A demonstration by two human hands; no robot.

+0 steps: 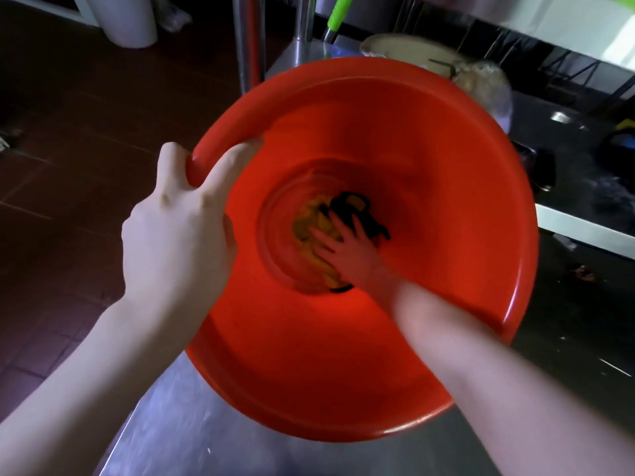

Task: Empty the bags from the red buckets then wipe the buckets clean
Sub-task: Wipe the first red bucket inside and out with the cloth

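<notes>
**Wiping deep inside a tilted red bucket**

The red bucket [446,166] is sitting on the near end of a steel counter [178,424], its mouth tipping toward the camera so that the round bottom is showing far down inside. The left hand [178,228] is gripping the rolled rim on the left side, with the thumb lying outside and the fingers curling over the edge into the bucket; the fingertips are partly lost against the red wall.

The right hand [347,249] is reaching down to the bottom, its fingers spreading flat and pressing on a yellow and black cloth [309,221]. The hand and cloth are blurring and taking on a red cast, so the cloth's outline is hard to make out, and part of it is hiding under the palm.

The bucket's outer wall and base are out of sight. Behind its far rim a pale round dish [405,49] and some crumpled clear plastic [488,87] are only partly showing. A green handle [338,15] is running out of the top edge, as is a white bin [127,18] standing on the dark tiled floor [68,115].
</notes>
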